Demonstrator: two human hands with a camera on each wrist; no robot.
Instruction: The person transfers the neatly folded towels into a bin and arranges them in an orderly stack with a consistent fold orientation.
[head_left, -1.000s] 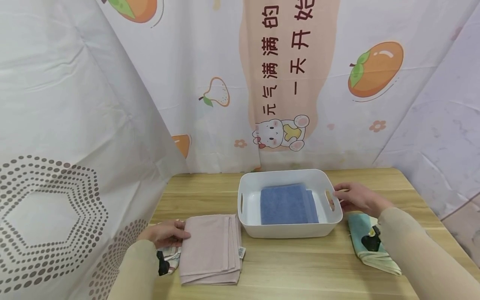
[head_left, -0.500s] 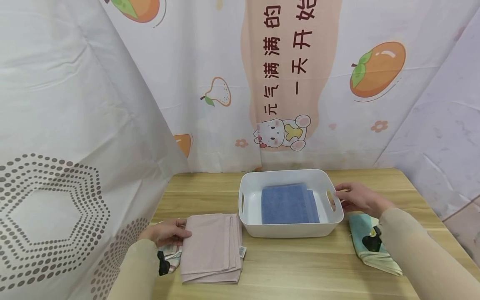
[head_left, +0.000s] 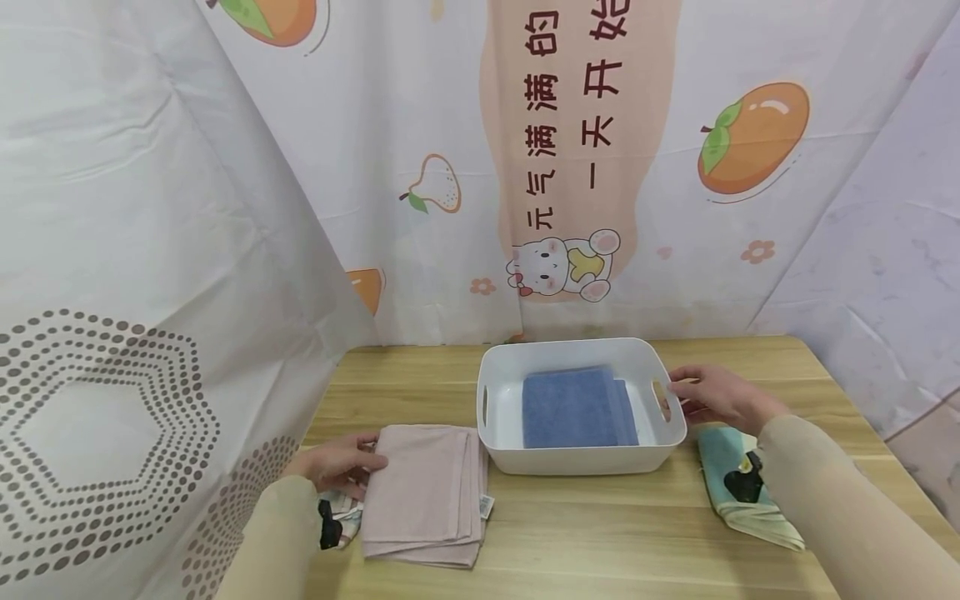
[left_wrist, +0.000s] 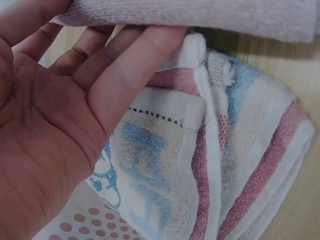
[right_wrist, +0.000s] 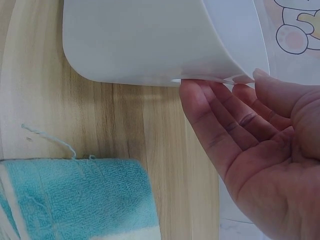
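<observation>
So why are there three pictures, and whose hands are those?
They belong to one person wearing three cameras. The big picture comes from a head camera; the close-ups come from cameras on each wrist. On the wooden table stands a white plastic basket with a folded blue towel inside. The left hand has its fingers tucked under the edge of a folded pink towel, above a small striped towel. The right hand touches the basket's side with straight fingers. A folded teal towel lies beside that arm.
</observation>
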